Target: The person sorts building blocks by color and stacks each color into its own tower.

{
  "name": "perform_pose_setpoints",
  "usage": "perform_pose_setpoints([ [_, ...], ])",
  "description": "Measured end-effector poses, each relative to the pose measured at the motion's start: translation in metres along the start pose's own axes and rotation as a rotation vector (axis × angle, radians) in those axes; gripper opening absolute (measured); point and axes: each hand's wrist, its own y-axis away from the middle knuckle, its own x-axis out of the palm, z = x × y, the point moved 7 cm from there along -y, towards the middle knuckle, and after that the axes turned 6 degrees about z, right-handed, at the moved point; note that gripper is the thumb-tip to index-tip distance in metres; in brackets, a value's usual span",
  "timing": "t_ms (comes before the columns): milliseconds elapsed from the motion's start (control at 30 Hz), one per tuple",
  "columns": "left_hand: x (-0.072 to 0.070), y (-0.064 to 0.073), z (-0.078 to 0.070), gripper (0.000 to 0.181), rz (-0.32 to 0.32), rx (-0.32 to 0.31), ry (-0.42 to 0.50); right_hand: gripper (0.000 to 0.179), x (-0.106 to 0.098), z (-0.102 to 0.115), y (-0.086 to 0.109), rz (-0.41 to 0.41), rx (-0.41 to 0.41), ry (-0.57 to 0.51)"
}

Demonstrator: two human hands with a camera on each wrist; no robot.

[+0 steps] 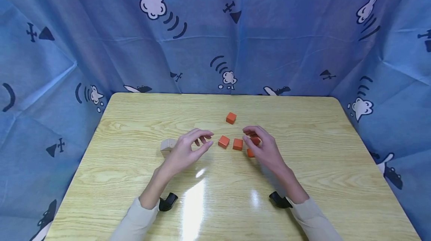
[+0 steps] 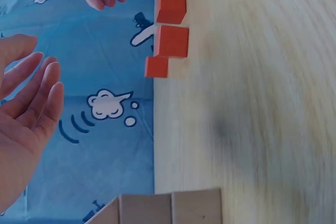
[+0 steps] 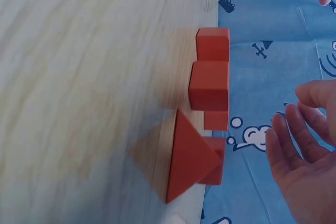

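Observation:
Over the middle left of the table, my left hand (image 1: 185,151) hovers with loosely bent fingers and holds nothing. Beside and partly behind it stand plain wooden blocks (image 1: 167,145), whose top shows as a peaked piece on square ones in the left wrist view. My right hand (image 1: 266,151), also relaxed and holding nothing, is above the right end of a group of red blocks. It partly hides a red cube (image 1: 255,140) and a red triangular block (image 3: 190,161). Between the hands lie two red cubes, one on the left (image 1: 223,142) and one on the right (image 1: 237,144).
Another red cube (image 1: 231,118) sits farther back on the wood-grain table (image 1: 134,181). A blue patterned curtain (image 1: 202,46) hangs around the table's back and sides. Black wrist devices, one on the left (image 1: 168,201) and one on the right (image 1: 280,200), sit at the cuffs.

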Motion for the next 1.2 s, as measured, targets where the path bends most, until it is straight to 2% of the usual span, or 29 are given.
perform_pose_setpoints([
  [233, 0.015, -0.005, 0.010, 0.022, 0.044, -0.028, 0.000, 0.027, -0.008, -0.008, 0.006, -0.021, -0.005, 0.028],
  [533, 0.047, -0.014, 0.026, 0.028, 0.139, -0.096, -0.015, 0.028, -0.023, -0.028, 0.011, -0.020, 0.064, 0.042],
  [767, 0.068, -0.020, 0.038, 0.037, 0.200, -0.139, -0.135, 0.028, -0.027, -0.035, 0.011, -0.026, 0.039, 0.072],
  [967, 0.082, -0.026, 0.045, 0.048, 0.284, -0.180, -0.217, 0.029, -0.025, -0.037, 0.011, 0.002, 0.036, 0.069],
  [1100, 0.088, -0.029, 0.047, 0.046, 0.302, -0.152, -0.282, 0.030, -0.023, -0.037, 0.011, 0.011, 0.025, 0.062],
  [1200, 0.090, -0.030, 0.046, 0.040, 0.277, -0.113, -0.330, 0.029, -0.022, -0.036, 0.011, 0.016, 0.019, 0.057],
])
